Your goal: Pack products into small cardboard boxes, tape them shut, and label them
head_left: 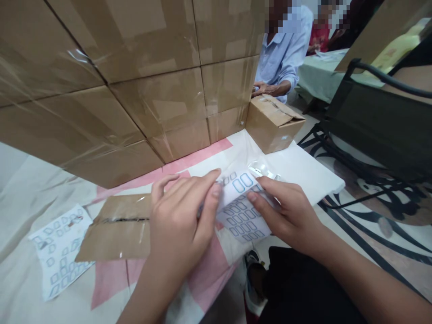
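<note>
A white sheet printed with rows of small rounded rectangle outlines (248, 220), apparently a sticker sheet, is held between my two hands above the table edge. My left hand (184, 211) grips its left side, thumb and index finger closed at the upper corner. On the other side, my right hand (292, 213) pinches the right edge between thumb and fingers. The sheet's upper part curls over, showing two larger blue outlines. Just behind it lies crumpled clear plastic (261, 166). Beneath and left of my left hand rests a flat cardboard piece (118, 229), partly covering a second printed sheet (62, 252).
Stacked cartons wrapped in clear film (158, 103) rise behind the cloth-covered table (20, 234). A small carton (270, 128) stands at their right end, by a white slab (303, 173). A person in a light blue shirt (286, 54) is behind it. A dark chair (364, 112) stands right.
</note>
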`<state>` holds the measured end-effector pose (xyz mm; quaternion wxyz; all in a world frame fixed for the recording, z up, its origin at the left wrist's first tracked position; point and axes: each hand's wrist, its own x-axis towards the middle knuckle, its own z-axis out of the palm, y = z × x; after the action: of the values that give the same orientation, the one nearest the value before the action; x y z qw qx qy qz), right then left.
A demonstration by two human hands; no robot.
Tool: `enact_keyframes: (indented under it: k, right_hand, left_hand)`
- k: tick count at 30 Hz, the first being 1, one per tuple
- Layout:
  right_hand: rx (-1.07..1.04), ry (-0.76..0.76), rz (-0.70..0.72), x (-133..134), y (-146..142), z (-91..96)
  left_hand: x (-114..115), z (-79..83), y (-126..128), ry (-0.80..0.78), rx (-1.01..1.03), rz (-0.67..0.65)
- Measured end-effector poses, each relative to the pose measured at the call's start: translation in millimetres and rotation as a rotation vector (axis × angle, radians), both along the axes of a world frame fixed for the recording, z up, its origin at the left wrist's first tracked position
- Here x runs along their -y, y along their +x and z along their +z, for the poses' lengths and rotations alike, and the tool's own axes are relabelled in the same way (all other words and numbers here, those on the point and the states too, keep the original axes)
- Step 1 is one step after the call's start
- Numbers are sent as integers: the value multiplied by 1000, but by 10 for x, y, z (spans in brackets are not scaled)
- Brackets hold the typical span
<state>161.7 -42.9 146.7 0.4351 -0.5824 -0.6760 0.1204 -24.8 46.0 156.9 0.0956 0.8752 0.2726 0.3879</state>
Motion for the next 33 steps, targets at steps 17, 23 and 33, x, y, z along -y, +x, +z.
enact_keyframes:
  k: [17, 23, 33]
  right_hand:
    - [-512, -238, -194, -1017, 330, -699]
    - [-144, -81, -276, -1041, 140, -764]
    - [-635, -397, 413, -406, -105, -169]
  left_hand:
    - [4, 56, -37, 72, 80, -18]
    - [-131, 60, -149, 115, -146, -117]
    - [-242, 25, -144, 254, -346, -237]
